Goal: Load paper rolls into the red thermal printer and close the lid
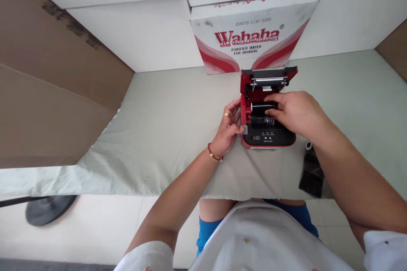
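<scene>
A small red and black printer (266,135) sits on the cloth-covered table (165,135) with its lid (269,77) flipped up and back. My left hand (228,129) rests against the printer's left side, thumb and fingers pinching its edge. My right hand (295,112) reaches into the open compartment from the right, its fingers curled on a black roll (261,108) lying inside. Part of the roll is hidden by my fingers.
A white Wahaha water carton (251,29) stands right behind the printer, among other white boxes. A brown cardboard sheet (54,76) leans at the left. A black wrapper (311,173) and a small white piece (308,145) lie by my right forearm. A dark stand base (47,209) sits on the floor.
</scene>
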Motion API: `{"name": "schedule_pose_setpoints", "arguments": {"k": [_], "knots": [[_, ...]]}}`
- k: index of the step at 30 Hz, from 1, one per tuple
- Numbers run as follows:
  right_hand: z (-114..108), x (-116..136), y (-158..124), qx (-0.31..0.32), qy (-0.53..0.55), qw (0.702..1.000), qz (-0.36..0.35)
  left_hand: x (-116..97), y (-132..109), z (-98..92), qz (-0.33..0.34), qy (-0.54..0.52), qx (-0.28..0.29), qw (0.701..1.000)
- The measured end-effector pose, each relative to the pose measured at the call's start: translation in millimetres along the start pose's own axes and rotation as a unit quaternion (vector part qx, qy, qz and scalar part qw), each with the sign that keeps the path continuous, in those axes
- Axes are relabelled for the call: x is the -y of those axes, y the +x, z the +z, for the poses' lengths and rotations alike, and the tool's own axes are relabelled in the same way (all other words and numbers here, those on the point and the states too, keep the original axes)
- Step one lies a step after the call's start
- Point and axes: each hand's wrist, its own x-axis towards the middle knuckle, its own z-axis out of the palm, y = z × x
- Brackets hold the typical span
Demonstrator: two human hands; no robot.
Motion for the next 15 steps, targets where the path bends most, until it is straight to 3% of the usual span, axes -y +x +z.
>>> {"name": "schedule_pose_setpoints", "arguments": {"k": [3,6,10,15], "knots": [[-3.1,8.2,3.9,0.006,-0.042,0.999,0.026,2.8,-2.6,0.7,0.007,0.013,-0.003,1.0],[-4.8,14.1,5.5,0.005,-0.074,0.996,0.04,0.3,-11.4,6.0,0.066,0.088,-0.03,0.993],[-5.4,20.5,9.3,0.018,-0.102,0.994,0.031,-14.1,-25.8,16.8,0.204,0.283,-0.034,0.936],[-11.3,23.4,5.3,0.029,-0.091,0.995,0.006,-25.4,-31.5,21.8,0.235,0.379,0.012,0.895]]}}
